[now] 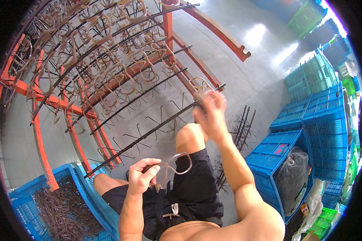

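The orange rack (168, 26) holds many brown loops (100, 40) at far left, its near bar (161, 125) mostly unfilled, while the left hand's (140, 176) fingers grasp one loop (183, 172) near centre and the blurred right hand's (213, 112) grip cannot be told.

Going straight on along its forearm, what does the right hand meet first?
Likely the brown looped piece ahead of the right hand, though blur and unclear depth hide whether they touch.
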`<state>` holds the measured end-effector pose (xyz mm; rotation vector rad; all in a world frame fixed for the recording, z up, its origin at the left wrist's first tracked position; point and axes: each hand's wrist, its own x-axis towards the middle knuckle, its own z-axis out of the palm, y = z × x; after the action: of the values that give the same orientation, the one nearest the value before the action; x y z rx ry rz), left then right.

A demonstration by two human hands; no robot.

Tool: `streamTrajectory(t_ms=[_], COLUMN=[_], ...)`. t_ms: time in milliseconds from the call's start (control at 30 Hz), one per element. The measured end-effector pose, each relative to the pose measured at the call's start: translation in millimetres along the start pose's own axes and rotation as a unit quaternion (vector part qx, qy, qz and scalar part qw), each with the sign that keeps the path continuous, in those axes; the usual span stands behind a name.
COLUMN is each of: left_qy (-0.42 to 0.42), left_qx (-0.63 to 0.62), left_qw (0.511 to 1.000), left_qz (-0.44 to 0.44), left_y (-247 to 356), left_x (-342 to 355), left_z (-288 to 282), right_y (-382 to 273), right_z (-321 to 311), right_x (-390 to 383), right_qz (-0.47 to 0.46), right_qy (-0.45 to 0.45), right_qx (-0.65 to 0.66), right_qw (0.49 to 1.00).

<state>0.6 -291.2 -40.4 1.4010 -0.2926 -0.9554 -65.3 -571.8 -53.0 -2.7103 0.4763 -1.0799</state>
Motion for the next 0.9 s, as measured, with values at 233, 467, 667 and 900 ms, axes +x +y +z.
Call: streamTrajectory(t_ms=[233, 467, 667, 900], left_qy=[0.109, 0.662, 0.495, 0.384], left_qx=[0.027, 0.274, 0.532, 0.485], left_qw=[0.975, 0.69, 0.583, 0.678], left_qz=[0.19, 0.106, -0.364, -0.397], left_y=[0, -28, -120, -171], left_x=[0, -117, -171, -152], left_z=[-21, -274, -397, -424], right_y=[-51, -18, -13, -29], right_z=[-12, 73, 77, 83], right_x=[-29, -15, -15, -13], right_qz=[0.1, 0.508, 0.49, 0.493], right_qy=[-0.186, 0.099, 0.093, 0.076], right_qx=[0.57, 0.545, 0.614, 0.528], right_qw=[0.794, 0.66, 0.611, 0.687])
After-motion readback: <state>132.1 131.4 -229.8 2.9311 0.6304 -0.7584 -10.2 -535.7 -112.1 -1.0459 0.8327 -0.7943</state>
